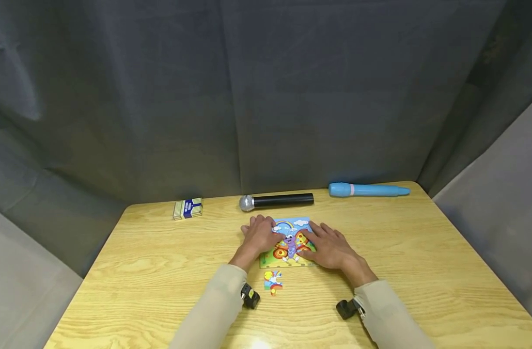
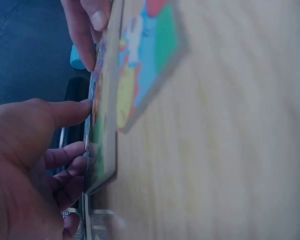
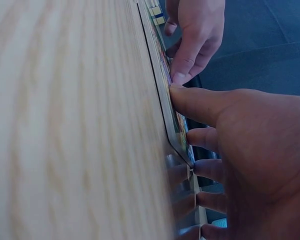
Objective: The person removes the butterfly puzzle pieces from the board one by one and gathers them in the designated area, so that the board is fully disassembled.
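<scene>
A colourful jigsaw puzzle board (image 1: 289, 259) with a purple butterfly and a rainbow lies flat on the table. My left hand (image 1: 259, 235) rests over its left side, the thumb touching the picture and the other fingers spread toward the far left edge. On the right side lies my right hand (image 1: 331, 247), its thumb (image 3: 195, 105) on the picture and its fingers reaching past the right edge to the table. Just in front of the board is a small jigsaw section (image 1: 273, 281) with a yellow sun and part of a rainbow; whether it is one piece or several I cannot tell.
Behind the board lies a black microphone (image 1: 283, 200) with a silver head. A blue microphone-shaped object (image 1: 370, 190) is at the back right, and a blue-and-yellow pack (image 1: 188, 208) of thin sticks at the back left. Dark curtains (image 1: 248, 97) hang behind the wooden table (image 1: 161, 271).
</scene>
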The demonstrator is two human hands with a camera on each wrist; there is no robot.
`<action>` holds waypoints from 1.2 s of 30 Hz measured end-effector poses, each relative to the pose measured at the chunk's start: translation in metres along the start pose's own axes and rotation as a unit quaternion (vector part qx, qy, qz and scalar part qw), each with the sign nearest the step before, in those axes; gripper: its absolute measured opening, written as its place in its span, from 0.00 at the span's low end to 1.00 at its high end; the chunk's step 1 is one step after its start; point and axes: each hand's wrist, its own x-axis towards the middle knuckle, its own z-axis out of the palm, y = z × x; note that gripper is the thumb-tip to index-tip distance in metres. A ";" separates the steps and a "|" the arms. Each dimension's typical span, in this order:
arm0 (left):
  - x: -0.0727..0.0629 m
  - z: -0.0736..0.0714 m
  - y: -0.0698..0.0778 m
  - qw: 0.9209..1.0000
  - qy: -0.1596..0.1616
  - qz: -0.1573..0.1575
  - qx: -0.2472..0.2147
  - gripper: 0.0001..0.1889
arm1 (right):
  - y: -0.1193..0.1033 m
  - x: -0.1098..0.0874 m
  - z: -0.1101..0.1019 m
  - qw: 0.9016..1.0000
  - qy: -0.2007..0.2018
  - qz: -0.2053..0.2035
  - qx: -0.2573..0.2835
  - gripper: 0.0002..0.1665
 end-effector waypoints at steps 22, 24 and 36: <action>0.005 0.003 -0.001 1.000 -0.004 0.015 -0.025 0.28 | -0.001 -0.004 0.000 1.000 0.004 -0.002 -0.006 0.40; 0.004 0.003 -0.001 1.000 0.000 0.022 -0.021 0.27 | -0.002 -0.005 0.000 1.000 0.003 -0.003 -0.004 0.40; 0.002 -0.002 -0.004 0.999 0.029 0.045 0.003 0.24 | -0.003 -0.001 0.003 1.000 0.001 -0.003 0.004 0.40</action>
